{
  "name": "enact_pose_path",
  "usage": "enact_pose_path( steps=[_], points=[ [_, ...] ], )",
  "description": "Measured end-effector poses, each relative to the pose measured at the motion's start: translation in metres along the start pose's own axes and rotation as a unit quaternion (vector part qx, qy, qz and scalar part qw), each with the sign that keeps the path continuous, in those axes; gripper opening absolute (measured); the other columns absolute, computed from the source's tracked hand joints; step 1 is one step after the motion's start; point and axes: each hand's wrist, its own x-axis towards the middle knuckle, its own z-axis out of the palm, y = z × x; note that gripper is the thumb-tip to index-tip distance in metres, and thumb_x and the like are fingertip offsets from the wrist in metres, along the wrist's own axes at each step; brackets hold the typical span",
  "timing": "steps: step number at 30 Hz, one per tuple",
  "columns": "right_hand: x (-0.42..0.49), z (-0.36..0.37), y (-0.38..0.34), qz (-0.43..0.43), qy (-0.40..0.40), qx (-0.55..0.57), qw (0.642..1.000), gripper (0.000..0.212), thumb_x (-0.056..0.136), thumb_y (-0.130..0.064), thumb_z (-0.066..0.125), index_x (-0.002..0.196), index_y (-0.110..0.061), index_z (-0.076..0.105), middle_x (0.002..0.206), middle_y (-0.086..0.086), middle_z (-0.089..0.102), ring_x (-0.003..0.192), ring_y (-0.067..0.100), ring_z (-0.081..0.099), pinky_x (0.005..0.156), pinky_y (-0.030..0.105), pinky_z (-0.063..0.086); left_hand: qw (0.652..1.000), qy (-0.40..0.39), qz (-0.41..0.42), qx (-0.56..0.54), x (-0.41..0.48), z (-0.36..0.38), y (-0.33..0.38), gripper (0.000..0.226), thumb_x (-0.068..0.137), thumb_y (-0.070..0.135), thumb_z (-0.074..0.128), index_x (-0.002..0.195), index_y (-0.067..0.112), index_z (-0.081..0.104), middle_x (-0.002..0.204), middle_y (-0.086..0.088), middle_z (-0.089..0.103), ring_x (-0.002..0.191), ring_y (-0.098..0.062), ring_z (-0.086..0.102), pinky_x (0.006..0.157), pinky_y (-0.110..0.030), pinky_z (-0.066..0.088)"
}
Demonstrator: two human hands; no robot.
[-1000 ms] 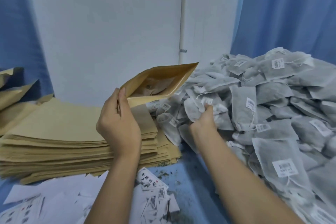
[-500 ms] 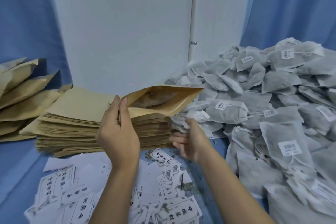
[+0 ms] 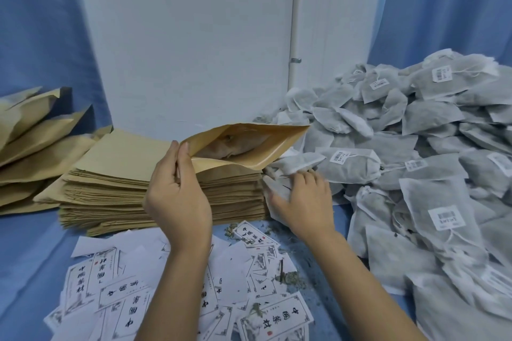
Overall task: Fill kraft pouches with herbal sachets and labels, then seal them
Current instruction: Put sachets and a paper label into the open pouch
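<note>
My left hand (image 3: 177, 194) pinches the left corner of an open kraft pouch (image 3: 249, 163) and holds it above the stack with its mouth facing me. A sachet shows inside the pouch. My right hand (image 3: 302, 199) is at the near edge of the grey herbal sachet pile (image 3: 415, 147), just right of the pouch. Its thumb and fingers curl round a white sachet (image 3: 274, 189), which the hand partly hides. Printed paper labels (image 3: 124, 285) lie scattered on the blue cloth below both forearms.
A tall stack of flat kraft pouches (image 3: 124, 174) sits under the held pouch. Several filled pouches (image 3: 33, 130) lean at the far left. Herb crumbs (image 3: 291, 277) lie among the labels. A white wall and blue curtains close off the back.
My right hand drew back from the sachet pile with nothing in it, then returned to the pile's edge and took hold of a sachet. The left hand kept the pouch open.
</note>
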Motion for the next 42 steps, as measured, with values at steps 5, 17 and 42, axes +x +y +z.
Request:
enact_pose_path(
  steps=[5,17,42],
  points=[
    [-0.004,0.008,0.005,0.06,-0.053,-0.037,0.996,0.046,0.089,-0.034,0.05,0.126,-0.008,0.04,0.135,0.011,0.043,0.125,0.029,0.037,0.105,0.043,0.032,1.0,0.004,-0.007,-0.004,0.0,0.0,0.0,0.032,0.095,0.026,0.054,0.108,0.002,0.07,0.098,-0.013,0.071,0.095,-0.023,0.063,0.079,-0.017,0.047],
    [0.004,-0.025,-0.005,0.048,0.111,0.32,0.94,0.027,0.076,-0.033,0.065,0.077,-0.007,0.064,0.089,0.0,0.058,0.077,0.016,0.053,0.067,0.031,0.041,0.999,0.039,0.021,-0.009,0.005,-0.002,0.006,0.034,0.095,0.024,0.053,0.111,-0.003,0.068,0.103,-0.013,0.071,0.096,-0.013,0.062,0.078,-0.004,0.042],
    [0.012,-0.071,-0.011,0.193,-0.346,0.8,0.451,0.038,0.083,0.002,0.045,0.118,0.014,0.054,0.11,0.03,0.063,0.095,0.032,0.067,0.077,0.036,0.059,0.957,-0.05,0.223,0.178,-0.009,-0.004,-0.022,0.033,0.098,0.027,0.049,0.097,0.004,0.073,0.092,-0.004,0.073,0.082,-0.017,0.069,0.071,-0.016,0.045]
  ],
)
